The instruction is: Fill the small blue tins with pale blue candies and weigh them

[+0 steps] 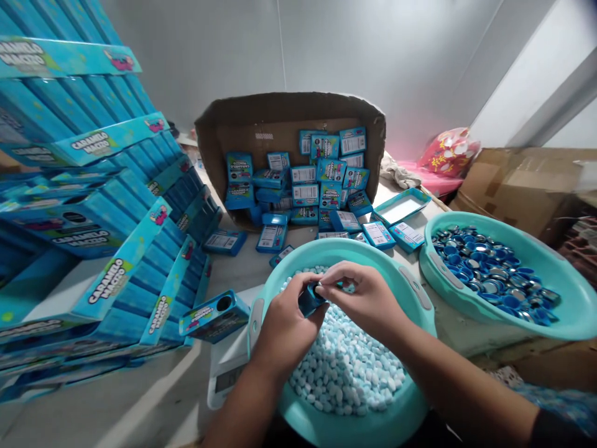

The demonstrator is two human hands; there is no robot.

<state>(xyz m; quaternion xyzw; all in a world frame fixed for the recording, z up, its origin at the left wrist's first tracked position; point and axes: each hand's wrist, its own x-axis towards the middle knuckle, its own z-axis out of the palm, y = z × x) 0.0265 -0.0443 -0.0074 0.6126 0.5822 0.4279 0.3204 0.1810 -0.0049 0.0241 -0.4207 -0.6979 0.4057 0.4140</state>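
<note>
My left hand (284, 323) is closed around a small blue candy box (310, 300), held over a teal basin (410, 286) full of small pale blue and white candies (347, 367). My right hand (361, 297) pinches at the round hole in the top of that box, fingers pressed together; whether a candy is between them is hidden. Another small blue box (215, 316) with a round hole lies on the table to the left of the basin.
A second teal basin (559, 317) at the right holds several blue and silver round caps (489, 274). A tipped cardboard carton (289, 118) behind spills small blue boxes. Stacked blue display cartons (93, 205) fill the left. A white scale (228, 367) sits under the near basin.
</note>
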